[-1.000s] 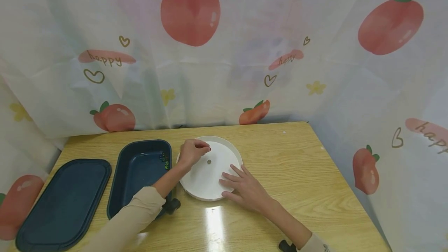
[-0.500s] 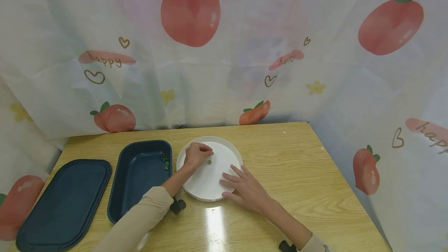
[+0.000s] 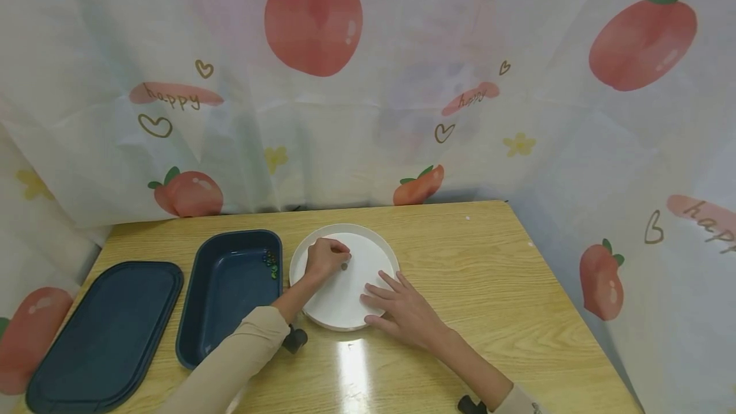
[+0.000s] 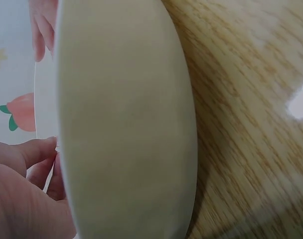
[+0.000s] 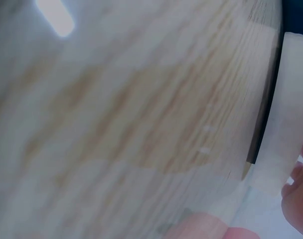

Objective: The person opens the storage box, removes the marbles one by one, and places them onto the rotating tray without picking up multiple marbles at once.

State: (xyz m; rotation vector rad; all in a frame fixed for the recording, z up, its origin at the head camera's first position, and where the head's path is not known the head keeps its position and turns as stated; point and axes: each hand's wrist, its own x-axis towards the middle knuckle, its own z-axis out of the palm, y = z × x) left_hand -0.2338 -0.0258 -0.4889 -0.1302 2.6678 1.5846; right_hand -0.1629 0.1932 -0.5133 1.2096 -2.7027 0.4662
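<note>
A round white plate [image 3: 339, 308] with a raised rim stands mid-table. My left hand [image 3: 323, 259] is over its left half, thumb and forefinger pinched together low above the surface. Between these fingertips a tiny pale thing [image 4: 57, 147] shows at the rim in the left wrist view; the fingers hide most of it, and I cannot tell its kind. Close below the fingertips a small grey-green marble [image 3: 344, 266] lies on the plate. My right hand [image 3: 402, 308] rests on the plate's right rim, its fingers spread and straight.
Left of the plate stands a deep dark-blue box [image 3: 198, 337] with several small dark and green marbles [image 3: 271, 263] by its right wall. Its matching flat lid [image 3: 103, 331] lies farther left. A printed curtain [image 3: 368, 145] hangs behind the wooden table [image 3: 489, 273].
My left hand has moved slightly right and down over the plate, its fingertips still pinched, nearing the grey-green marble. My right hand and the blue box have not moved.
</note>
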